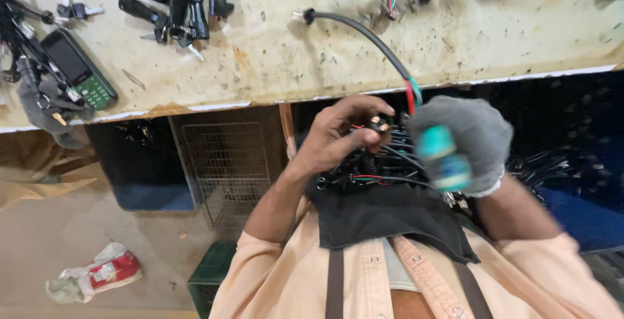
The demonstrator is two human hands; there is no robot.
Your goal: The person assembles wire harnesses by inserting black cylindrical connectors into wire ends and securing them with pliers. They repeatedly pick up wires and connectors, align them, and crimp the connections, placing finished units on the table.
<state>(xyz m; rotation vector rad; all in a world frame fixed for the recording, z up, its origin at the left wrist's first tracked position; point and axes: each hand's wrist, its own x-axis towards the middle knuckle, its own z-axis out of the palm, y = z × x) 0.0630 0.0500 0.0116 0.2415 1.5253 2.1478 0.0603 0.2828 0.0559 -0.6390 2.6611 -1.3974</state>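
left hand [338, 138] pinches small connector [377, 124] | gloved right hand [465, 140] grips blurred teal tool [442, 158] | wire bundle [383, 163] between

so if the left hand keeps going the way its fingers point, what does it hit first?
The left hand pinches a small connector, its fingers pointing across toward the gloved right hand. Straight on, it would probably meet that grey glove and the blurred teal tool it grips first. Depth between them is unclear.
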